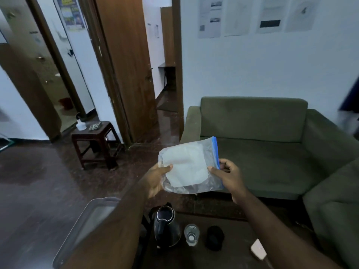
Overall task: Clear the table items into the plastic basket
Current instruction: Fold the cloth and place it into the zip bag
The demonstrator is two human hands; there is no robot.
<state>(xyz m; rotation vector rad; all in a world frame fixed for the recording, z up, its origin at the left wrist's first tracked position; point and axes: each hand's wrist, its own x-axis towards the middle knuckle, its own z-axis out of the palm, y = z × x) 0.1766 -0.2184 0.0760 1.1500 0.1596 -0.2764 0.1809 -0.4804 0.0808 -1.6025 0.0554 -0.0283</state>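
Observation:
A clear zip bag (189,166) with a blue seal strip and white paper inside is held up in front of me, above the dark table (237,247). My left hand (156,181) grips its left edge and my right hand (226,174) grips its right edge by the seal. Below on the table stand a black kettle (166,228), a clear glass (192,234), a black round object (214,237) and a pale pink flat item (258,249). The grey translucent plastic basket (87,220) sits low at the left, partly hidden by my left arm.
A green sofa (262,148) stands behind the table, and a second green seat (334,210) is at the right. A small dark wooden stool (95,140) with a white bottle is on the floor to the left, near open brown doors.

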